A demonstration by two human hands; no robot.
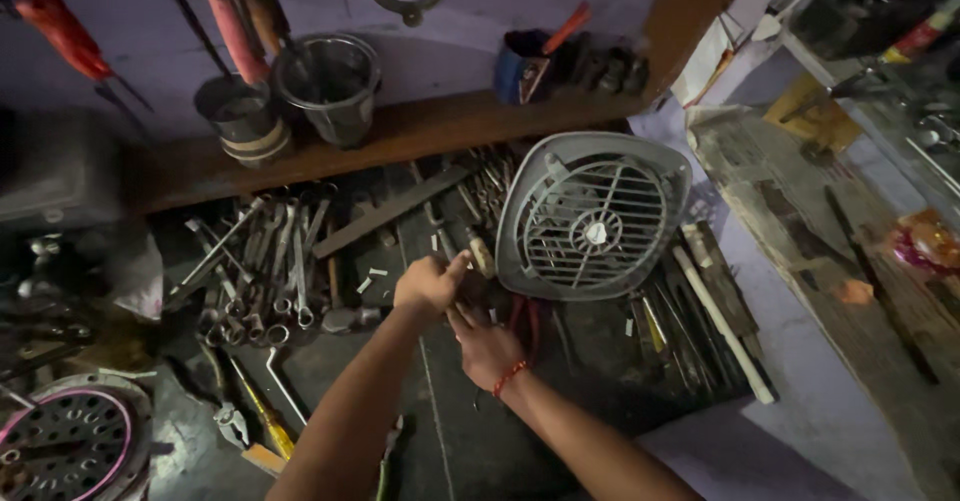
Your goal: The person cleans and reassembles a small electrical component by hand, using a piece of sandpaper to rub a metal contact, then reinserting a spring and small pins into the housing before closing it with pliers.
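Where both forearms reach out over the dark mat, the right hand point(487, 346) lies palm-down with fingers loosely spread, holding nothing, over red-handled pliers point(527, 323). Just beyond, the left hand point(428, 283) is curled, pinching what may be a small pale part point(483, 255), too dim to tell. Right of it leans a grey fan housing point(592, 215); left lie wrenches point(270, 271).

Dim, murky workbench view, brighter toward the right edge, deep shadows at left, wide-angle bending at corners.
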